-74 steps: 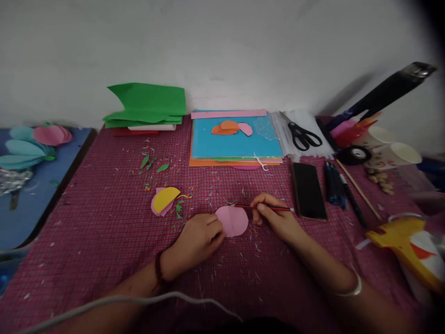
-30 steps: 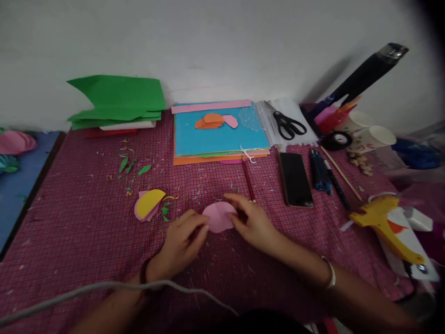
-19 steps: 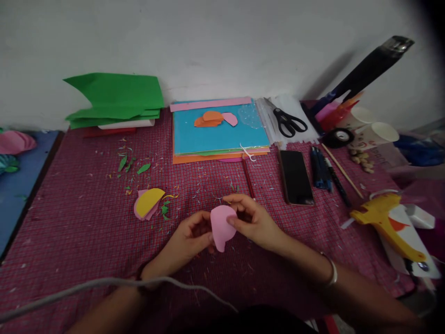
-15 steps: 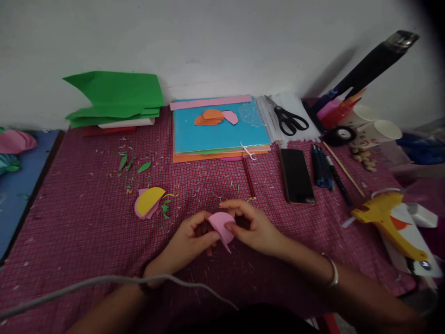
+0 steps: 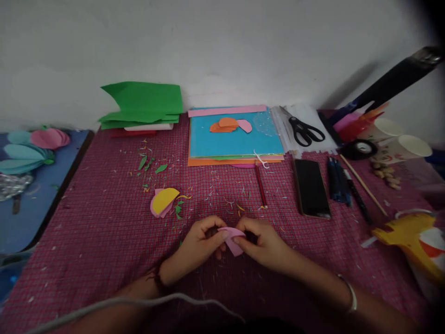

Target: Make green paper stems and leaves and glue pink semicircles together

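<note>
Between my two hands is a small piece of pink paper (image 5: 233, 240), bent or folded, held just above the checked cloth. My left hand (image 5: 206, 241) pinches its left side between thumb and fingers. On the right side, my right hand (image 5: 260, 240) grips it the same way, thumb on the face towards me. To the left of my hands lie a folded yellow paper piece (image 5: 166, 200) and pink paper pieces (image 5: 155, 208) stacked under it. Green paper scraps (image 5: 178, 208) are scattered beside that stack.
Coloured sheets (image 5: 236, 146) lie at the back, with orange cutouts (image 5: 224, 124) on top. Scissors (image 5: 303, 129), a phone (image 5: 312, 188), pens (image 5: 338, 181) and a yellow glue gun (image 5: 410, 234) are on the right. Folded green paper (image 5: 149, 104) stands back left. A grey cable (image 5: 146, 302) crosses the front.
The pink paper has been turned and bent between my fingers; its rounded face now shows less. My right hand has closed in on its edge. The view has shifted left.
</note>
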{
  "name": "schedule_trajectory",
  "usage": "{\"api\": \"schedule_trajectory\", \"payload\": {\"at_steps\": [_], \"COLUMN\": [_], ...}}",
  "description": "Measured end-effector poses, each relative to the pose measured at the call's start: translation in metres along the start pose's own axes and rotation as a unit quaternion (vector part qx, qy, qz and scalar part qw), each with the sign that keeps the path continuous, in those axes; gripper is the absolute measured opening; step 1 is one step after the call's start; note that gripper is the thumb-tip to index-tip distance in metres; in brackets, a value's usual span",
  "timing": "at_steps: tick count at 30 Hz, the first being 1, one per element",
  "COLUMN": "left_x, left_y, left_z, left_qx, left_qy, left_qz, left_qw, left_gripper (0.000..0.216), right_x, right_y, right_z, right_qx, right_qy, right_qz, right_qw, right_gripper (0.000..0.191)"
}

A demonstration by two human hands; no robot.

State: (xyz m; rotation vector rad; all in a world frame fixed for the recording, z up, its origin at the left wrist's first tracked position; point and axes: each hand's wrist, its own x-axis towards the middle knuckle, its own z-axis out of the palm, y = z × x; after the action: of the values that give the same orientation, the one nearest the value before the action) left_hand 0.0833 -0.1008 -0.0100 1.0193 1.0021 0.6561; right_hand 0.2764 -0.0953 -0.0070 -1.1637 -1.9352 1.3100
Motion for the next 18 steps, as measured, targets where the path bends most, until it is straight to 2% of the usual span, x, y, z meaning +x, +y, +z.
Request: {"api": "schedule_trajectory", "payload": {"at_steps": [2,5,7,12,16,18], "left_x": [0.0,0.002,0.002,0.001,0.001,0.002], "left_y": [-0.003,-0.008,-0.009,-0.002,0.001,0.0], "left_z": [-0.001,-0.004,-0.004,-0.001,0.003,0.004], "left_qx": [-0.027,-0.044,-0.039,0.003,0.104,0.13], "left_qy": [0.013,0.009,0.013,0.007,-0.047,-0.058], "left_qz": [-0.006,-0.002,0.001,0.001,0.089,0.132], "left_qw": [1.0,0.999,0.999,1.0,0.99,0.981], "left_gripper": [0.032,0.032,0.031,0.022,0.007,0.01], "right_x": [0.0,-0.001,-0.002,-0.001,0.0,0.001], "right_y": [0.002,0.004,0.004,0.002,-0.002,-0.002], "right_z": [0.002,0.003,0.002,-0.003,-0.005,-0.005], "right_qx": [-0.005,0.031,0.052,0.046,0.046,0.045], "right_qy": [-0.012,0.004,0.023,0.002,0.039,0.057], "right_qz": [0.004,0.004,-0.023,-0.115,-0.142,-0.15], "right_qw": [1.0,1.0,0.998,0.992,0.988,0.986], "right_gripper": [0.018,0.006,0.018,0.017,0.018,0.017]}}
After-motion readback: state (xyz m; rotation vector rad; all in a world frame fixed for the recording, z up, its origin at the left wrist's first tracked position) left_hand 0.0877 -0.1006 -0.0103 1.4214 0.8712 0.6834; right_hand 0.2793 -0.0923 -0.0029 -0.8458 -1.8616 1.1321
